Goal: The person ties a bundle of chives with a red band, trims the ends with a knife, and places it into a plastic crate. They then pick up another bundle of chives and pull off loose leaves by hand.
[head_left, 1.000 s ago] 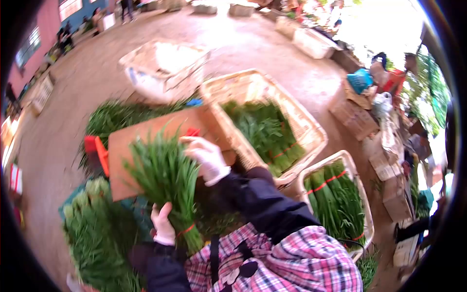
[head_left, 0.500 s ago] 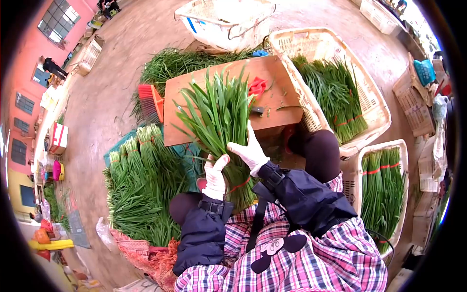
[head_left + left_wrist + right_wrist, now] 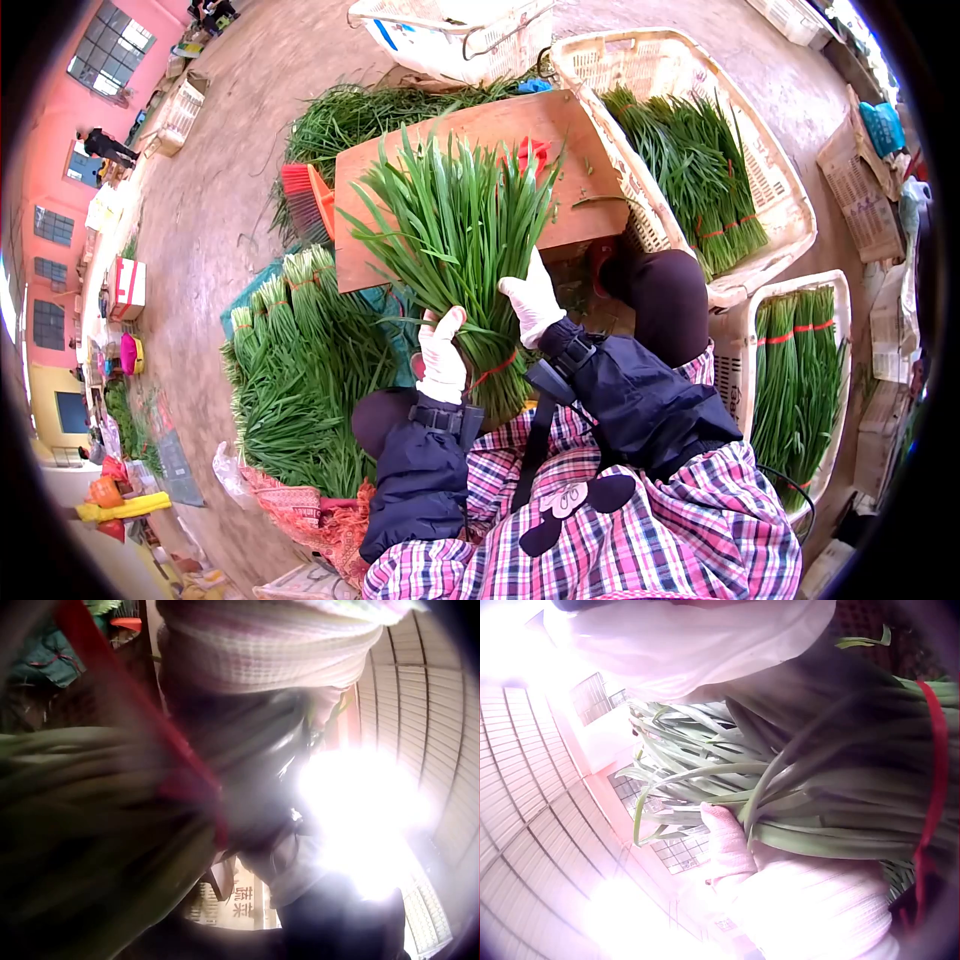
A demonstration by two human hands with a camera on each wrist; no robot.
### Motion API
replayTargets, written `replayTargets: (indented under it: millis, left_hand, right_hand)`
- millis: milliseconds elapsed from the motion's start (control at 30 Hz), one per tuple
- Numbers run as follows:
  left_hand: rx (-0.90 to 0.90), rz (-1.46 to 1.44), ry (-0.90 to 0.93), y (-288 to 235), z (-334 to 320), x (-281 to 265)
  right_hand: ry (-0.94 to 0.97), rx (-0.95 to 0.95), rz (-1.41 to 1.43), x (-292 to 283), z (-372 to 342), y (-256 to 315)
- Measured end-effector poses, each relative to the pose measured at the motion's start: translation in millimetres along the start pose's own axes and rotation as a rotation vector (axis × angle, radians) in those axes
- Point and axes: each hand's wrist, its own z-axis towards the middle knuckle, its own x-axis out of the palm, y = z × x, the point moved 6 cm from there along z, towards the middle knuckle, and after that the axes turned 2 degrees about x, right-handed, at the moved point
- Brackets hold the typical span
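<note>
A thick bundle of long flat green leaves that look like garlic chives (image 3: 450, 235) stands tilted over the person's lap, its leaf tips fanned over a brown board. A red band (image 3: 494, 368) circles its lower stems. My left hand (image 3: 441, 358), in a white glove, grips the bundle's left side, thumb on the near face. Opposite it, my gloved right hand (image 3: 532, 303) holds the right side just above the band. In the right wrist view a gloved thumb (image 3: 724, 825) lies along the leaves (image 3: 817, 810). Most fingers are hidden behind the bundle.
The board (image 3: 590, 205) carries a red cloth piece (image 3: 534, 152). Banded bundles (image 3: 300, 390) are piled at the left, beside a red brush (image 3: 305, 205). At the right stand two crates (image 3: 785, 225) (image 3: 745, 350) of bundles. Loose greens (image 3: 350, 130) lie behind the board.
The right hand was beside the leaf tops a second ago and now holds the bundle's right side. The leaves have spread wider, and the head view has swung and steadied.
</note>
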Motion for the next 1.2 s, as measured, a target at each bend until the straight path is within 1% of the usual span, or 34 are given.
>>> replayTargets:
  millis: [100,200,233,300,333,367,433,467,500,567,600,633,700,733,767,833,867,967,1000,1100,1133,1200]
  left_hand:
    - [-0.001,0.027,0.001,4.5,4.1,-6.2]
    - [-0.016,0.017,-0.015,6.7,6.3,-11.4]
    - [-0.007,0.013,-0.022,6.1,5.8,-10.6]
    - [-0.002,-0.001,-0.017,3.4,4.4,-9.9]
    - [-0.005,-0.012,-0.004,2.2,4.0,-9.1]
    - [-0.009,-0.025,0.009,1.9,3.7,-8.0]
    - [-0.021,-0.065,0.039,1.9,3.1,-4.4]
    - [-0.022,-0.076,0.051,-2.4,-0.5,1.2]
    - [-0.021,-0.087,0.063,-4.9,-2.1,5.6]
    - [-0.018,-0.087,0.072,-2.3,-1.1,4.6]
    - [-0.019,-0.071,0.083,3.3,1.7,-1.4]
    - [-0.021,-0.057,0.094,6.9,3.3,-4.9]
    - [-0.012,-0.062,0.098,8.8,4.1,-6.6]
    - [-0.013,-0.064,0.094,8.0,3.3,-5.5]
    - [-0.013,-0.066,0.089,6.7,2.9,-4.9]
    - [-0.022,-0.091,0.093,3.2,2.0,-2.3]
    - [-0.019,-0.102,0.100,1.3,0.1,0.3]
    - [-0.020,-0.123,0.121,3.4,1.1,-1.2]
    - [-0.020,-0.114,0.113,8.1,3.8,-6.4]
    - [-0.035,-0.120,0.119,9.9,4.3,-7.4]
    - [-0.044,-0.128,0.124,9.4,3.4,-5.4]
    - [-0.047,-0.132,0.143,3.4,-0.9,2.2]
  right_hand:
    - [0.069,-0.007,-0.072,1.3,2.8,1.3]
    - [-0.047,-0.201,-0.227,-3.2,9.5,30.0]
    - [-0.103,-0.345,-0.255,-12.0,17.2,36.7]
    - [-0.147,-0.547,-0.357,-14.1,16.6,73.7]
    - [-0.086,-0.644,-0.291,-9.9,17.5,85.0]
    - [-0.062,-0.667,-0.406,-2.3,13.6,100.7]
    - [0.110,-0.737,-0.681,18.5,11.8,116.6]
    - [0.197,-0.731,-0.711,29.7,10.3,118.1]
    - [0.242,-0.713,-0.753,37.8,14.6,113.8]
    - [0.283,-0.360,-0.782,48.4,20.3,102.5]
    - [0.262,-0.322,-0.884,50.1,25.6,98.6]
    - [0.265,-0.331,-0.957,52.1,29.5,95.7]
    - [0.287,-0.265,-1.009,55.4,35.5,85.2]
    - [0.300,-0.231,-1.008,58.3,34.3,81.8]
    - [0.350,-0.161,-0.946,60.4,33.3,75.6]
    - [0.421,0.039,-0.769,60.5,26.9,64.0]
    - [0.438,0.069,-0.803,62.1,21.4,65.6]
    - [0.502,0.077,-0.779,60.9,11.7,60.5]
    - [0.496,0.073,-0.782,60.4,9.7,60.2]
    - [0.421,0.089,-0.668,52.3,14.4,52.9]
    - [0.407,0.062,-0.661,49.6,18.9,48.4]
    - [0.378,0.053,-0.760,55.6,9.7,65.9]
